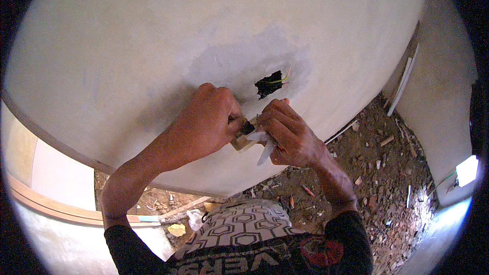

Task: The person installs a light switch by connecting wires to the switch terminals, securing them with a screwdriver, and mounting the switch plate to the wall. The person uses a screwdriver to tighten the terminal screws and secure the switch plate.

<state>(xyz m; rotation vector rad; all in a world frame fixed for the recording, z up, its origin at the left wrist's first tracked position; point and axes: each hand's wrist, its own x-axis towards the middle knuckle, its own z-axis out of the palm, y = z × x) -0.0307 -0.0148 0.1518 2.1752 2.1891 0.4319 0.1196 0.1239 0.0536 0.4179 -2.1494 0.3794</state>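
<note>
Wall [153, 35]: one pale plastered surface filling the upper frame, with a grey damp-looking patch around its centre.
Hole [269, 84]: one dark rectangular opening at frame centre, inside the grey patch; thin yellow and green wires [281, 79] poke out of it toward the upper right.
Left hand [209, 119]: centre of frame, just left of and below the hole; fingers curled together into a closed grip on a small dark tool [246, 128], of which only a short stub shows.
Right hand [290, 132]: just right of the left, below the hole; fingers folded around a small tan plate [241, 142] and a white strip [266, 148] that hangs below the palm.
Placement: both hands meet at the plate, seemingly so that one steadies it while the other works the tool against it, close to the hole.
Ground [387, 183]: lower right, brown dirt strewn with rubble and scraps.
Count: two hands, one hole, one plate, one tool; how many wires there are cannot be told.
</note>
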